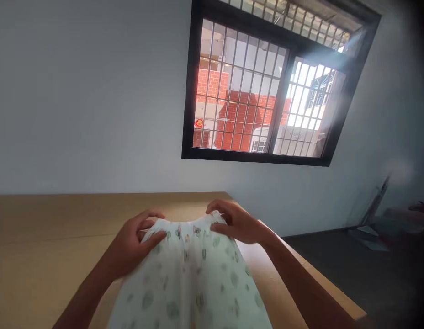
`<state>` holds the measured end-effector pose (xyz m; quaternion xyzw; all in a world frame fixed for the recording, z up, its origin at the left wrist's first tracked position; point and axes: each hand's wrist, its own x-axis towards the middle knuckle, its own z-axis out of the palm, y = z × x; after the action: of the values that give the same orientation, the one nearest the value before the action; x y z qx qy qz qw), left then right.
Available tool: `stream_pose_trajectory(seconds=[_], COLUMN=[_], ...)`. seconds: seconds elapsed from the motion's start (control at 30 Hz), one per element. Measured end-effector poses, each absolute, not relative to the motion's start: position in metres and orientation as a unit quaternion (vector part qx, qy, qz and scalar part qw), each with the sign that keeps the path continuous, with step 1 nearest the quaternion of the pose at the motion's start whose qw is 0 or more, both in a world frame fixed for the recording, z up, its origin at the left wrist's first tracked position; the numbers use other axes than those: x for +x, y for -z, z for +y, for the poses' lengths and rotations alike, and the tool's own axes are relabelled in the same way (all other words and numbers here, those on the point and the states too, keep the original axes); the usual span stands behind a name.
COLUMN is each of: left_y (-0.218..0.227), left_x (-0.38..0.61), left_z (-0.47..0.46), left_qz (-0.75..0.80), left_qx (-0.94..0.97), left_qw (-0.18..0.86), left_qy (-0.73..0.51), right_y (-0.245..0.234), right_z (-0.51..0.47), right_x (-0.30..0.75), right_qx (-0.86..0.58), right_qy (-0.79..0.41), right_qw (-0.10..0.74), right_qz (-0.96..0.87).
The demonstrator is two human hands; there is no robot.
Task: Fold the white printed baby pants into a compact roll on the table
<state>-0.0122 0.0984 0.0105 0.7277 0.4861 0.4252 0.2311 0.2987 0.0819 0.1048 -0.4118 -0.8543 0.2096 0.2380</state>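
Note:
A pale green-white cloth (188, 278) with a small coloured print hangs gathered from my two hands and runs down towards me over the table. My left hand (136, 240) pinches its upper edge at the left, fingers curled over the fabric. My right hand (234, 224) grips the same edge further right. The cloth hides the part of the light wooden table (44, 219) beneath it.
The table's far corner and right edge drop to a dark floor (335, 274). Flat pale items (368, 237) lie on that floor near the wall at the right, beside a blurred shape, possibly a hand. A barred window (267, 87) is set in the white wall above.

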Motion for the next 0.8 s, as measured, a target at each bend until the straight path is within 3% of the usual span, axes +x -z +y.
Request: stream_pose_trajectory(seconds=[0.13, 0.33, 0.47, 0.8], left_y=[0.038, 0.126, 0.141, 0.121], left_x=[0.001, 0.020, 0.021, 0.052], left_z=[0.126, 0.107, 0.107, 0.151], left_qz=[0.547, 0.571, 0.560, 0.501], left_qx=[0.748, 0.786, 0.806, 0.848], left_qw=[0.212, 0.168, 0.143, 0.074], left_qy=[-0.309, -0.167, -0.128, -0.153], right_y=[-0.020, 0.084, 0.104, 0.112], right_z=[0.147, 0.141, 0.153, 0.211], right_x=[0.295, 0.291, 0.282, 0.267], right_qx=[-0.474, -0.476, -0.452, -0.527], right_qy=[-0.199, -0.139, -0.138, -0.090], right_qw=[0.215, 0.198, 0.133, 0.056], right_qz=[-0.830, -0.846, -0.871, -0.843])
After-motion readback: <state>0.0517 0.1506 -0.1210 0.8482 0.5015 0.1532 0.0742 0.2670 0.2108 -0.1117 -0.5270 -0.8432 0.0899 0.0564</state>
